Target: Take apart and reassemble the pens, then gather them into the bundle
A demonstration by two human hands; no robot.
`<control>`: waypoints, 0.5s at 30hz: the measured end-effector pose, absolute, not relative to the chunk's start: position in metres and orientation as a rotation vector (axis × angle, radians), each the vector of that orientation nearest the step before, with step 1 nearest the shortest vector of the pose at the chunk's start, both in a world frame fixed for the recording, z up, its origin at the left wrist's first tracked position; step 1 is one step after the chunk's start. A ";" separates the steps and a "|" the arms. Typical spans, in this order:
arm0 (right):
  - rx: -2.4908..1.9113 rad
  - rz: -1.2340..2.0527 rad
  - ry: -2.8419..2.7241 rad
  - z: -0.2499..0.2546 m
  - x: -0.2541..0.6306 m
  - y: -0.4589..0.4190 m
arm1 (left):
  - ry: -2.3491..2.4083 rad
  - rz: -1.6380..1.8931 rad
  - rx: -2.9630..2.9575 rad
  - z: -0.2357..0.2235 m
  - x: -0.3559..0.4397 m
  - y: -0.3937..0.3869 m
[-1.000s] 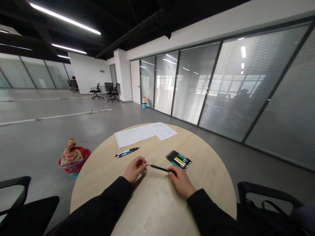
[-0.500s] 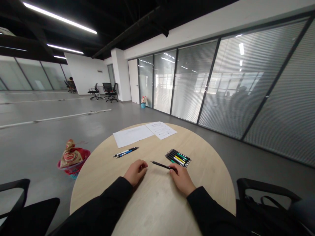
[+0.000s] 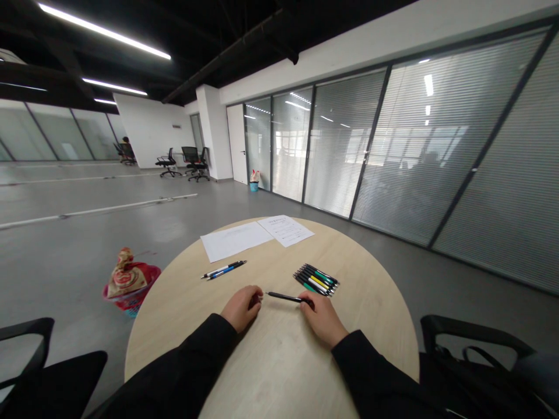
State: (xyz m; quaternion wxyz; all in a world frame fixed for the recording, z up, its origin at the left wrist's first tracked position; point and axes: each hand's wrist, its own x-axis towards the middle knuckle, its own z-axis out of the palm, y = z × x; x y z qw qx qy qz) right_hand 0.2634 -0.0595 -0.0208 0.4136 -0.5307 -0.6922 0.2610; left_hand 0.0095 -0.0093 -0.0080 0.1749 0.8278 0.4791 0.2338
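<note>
Between thumb and fingers, my right hand (image 3: 322, 317) grips the rear end of a slim black pen (image 3: 283, 297), whose thin tip points left. My left hand (image 3: 241, 308) rests on the table with its fingers curled in a pinch, right beside that tip. Whatever its fingertips hold, if anything, is too small to make out. Behind my right hand lies a row of several pens (image 3: 317, 279) in black, green, yellow and white. A blue pen (image 3: 226, 271) and a white-and-black pen (image 3: 220, 269) lie side by side beyond my left hand.
Two paper sheets, one blank-looking (image 3: 236, 241) and one printed (image 3: 286, 230), lie at the far edge of the round wooden table (image 3: 174, 326). A basket with a bag (image 3: 131, 285) stands on the floor at left. Chairs flank the table, including a black one (image 3: 476, 334) at right.
The black pen has swung nearly level, its tip shifting slightly left and down toward my left hand's fingertips. My left hand has barely moved.
</note>
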 end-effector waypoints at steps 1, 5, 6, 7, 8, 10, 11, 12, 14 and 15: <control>-1.335 0.657 -1.741 -0.021 0.264 -0.059 | 1.361 0.685 2.334 -0.008 0.010 -0.010; -1.333 0.652 -1.742 -0.022 0.264 -0.059 | 1.347 0.809 2.272 -0.007 0.009 -0.009; -1.332 0.650 -1.743 -0.022 0.263 -0.059 | 1.336 0.826 2.262 -0.006 0.009 -0.009; -1.330 0.648 -1.746 -0.022 0.263 -0.059 | 1.324 0.837 2.255 -0.005 0.009 -0.008; -1.328 0.645 -1.748 -0.023 0.263 -0.059 | 1.315 0.845 2.249 -0.004 0.009 -0.008; -1.328 0.640 -1.751 -0.023 0.263 -0.059 | 1.301 0.873 2.232 -0.002 0.009 -0.008; -1.327 0.639 -1.752 -0.024 0.263 -0.059 | 1.295 0.889 2.220 -0.001 0.009 -0.008; -1.327 0.639 -1.752 -0.024 0.263 -0.058 | 1.290 0.902 2.206 -0.001 0.009 -0.008; -1.327 0.640 -1.753 -0.024 0.262 -0.058 | 1.282 0.925 2.173 0.000 0.009 -0.008; -1.326 0.642 -1.754 -0.024 0.262 -0.058 | 1.279 0.936 2.151 -0.001 0.009 -0.008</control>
